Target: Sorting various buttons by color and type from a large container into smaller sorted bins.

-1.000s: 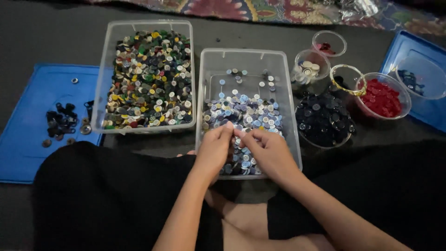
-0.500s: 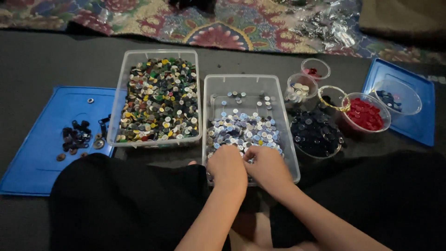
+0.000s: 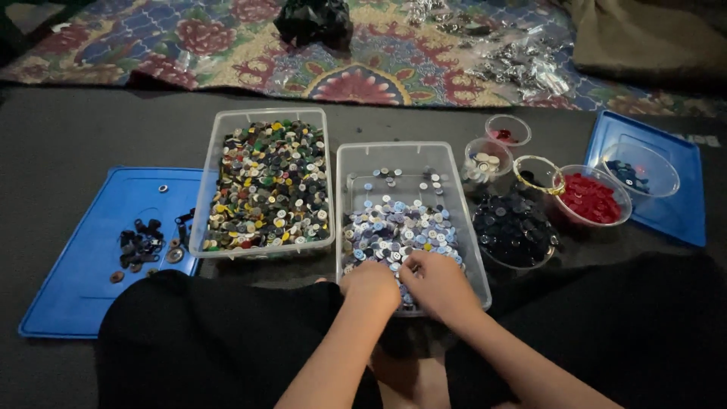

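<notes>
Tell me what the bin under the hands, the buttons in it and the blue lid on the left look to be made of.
The bin looks like clear, glossy plastic: the dark floor shows through its walls. The buttons seem to be moulded plastic, some with a pearly sheen; too small to be sure. The blue lid looks like opaque, smooth plastic with a raised rim. Both the left hand and the right hand rest among the buttons.

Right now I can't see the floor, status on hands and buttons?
Both hands, left hand and right hand, in blue-button bin. Grip unclear. Mixed-button bin alongside, nothing blocking.
</notes>
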